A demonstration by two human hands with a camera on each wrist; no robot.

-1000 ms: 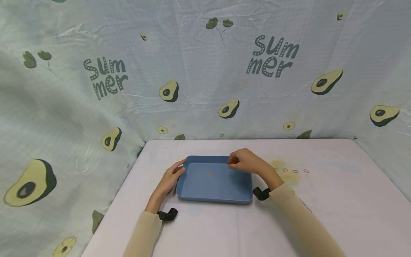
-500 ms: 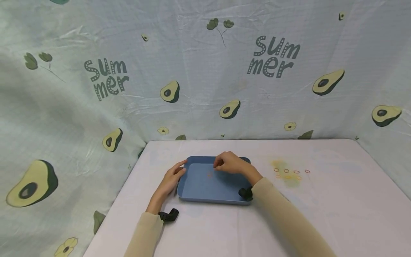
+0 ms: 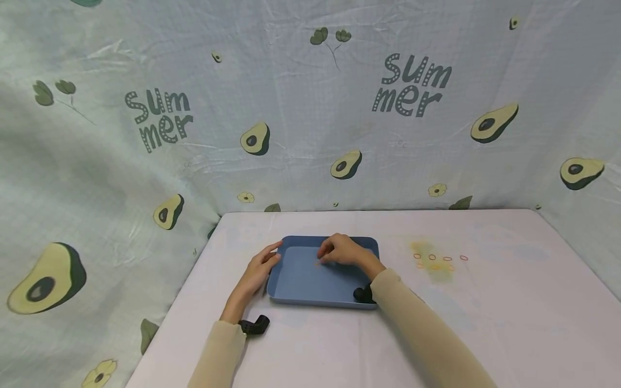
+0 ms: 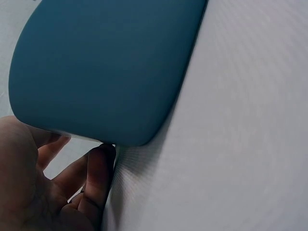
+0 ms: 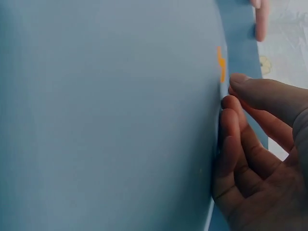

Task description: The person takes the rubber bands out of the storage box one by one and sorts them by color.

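Observation:
A shallow blue tray lies on the table. My left hand holds its left rim; in the left wrist view curled fingers touch the outside of the tray wall. Over the tray's middle, my right hand is lowered with fingers bent. Its thumb and index tips lie close together in the right wrist view; whether anything is between them is hidden. Just past those fingertips, a small thin orange piece, like a rubber band, lies on the tray floor.
Right of the tray, small red rings lie in a row on the pale tablecloth. Orange rings lie just nearer, over a yellow printed patch. A patterned cloth hangs behind the table.
My right hand has moved left and down, from the tray's right side to beside the orange piece at its middle. My left hand has stayed at the left rim.

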